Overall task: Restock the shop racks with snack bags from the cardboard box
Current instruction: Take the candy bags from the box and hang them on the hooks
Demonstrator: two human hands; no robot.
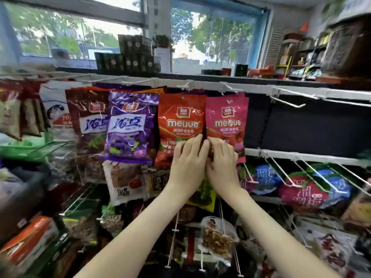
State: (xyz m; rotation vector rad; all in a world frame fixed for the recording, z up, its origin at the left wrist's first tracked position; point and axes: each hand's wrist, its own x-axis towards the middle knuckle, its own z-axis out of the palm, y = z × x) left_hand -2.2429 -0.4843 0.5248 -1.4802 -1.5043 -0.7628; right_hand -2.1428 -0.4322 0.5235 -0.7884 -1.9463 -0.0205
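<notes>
— Where were the bags?
— The glossy red plastic snack bag (181, 125) and the pink plastic snack bag (226, 125) hung side by side from the white wire rack (251, 89).
— And my hands?
— Your left hand (187, 161) lay flat on the red bag, fingers released; your right hand (221, 159) pinched the pink bag's edge. A purple snack bag (128, 125) hung just left.

Two hands are raised, the left hand (187, 160) and the right hand (221, 159). On the top rail hang one red bag (180, 119) in front, one pink bag (226, 119), one purple bag (128, 125) and one brown bag (86, 117). At far right, one bare hook (287, 101) juts out.
</notes>
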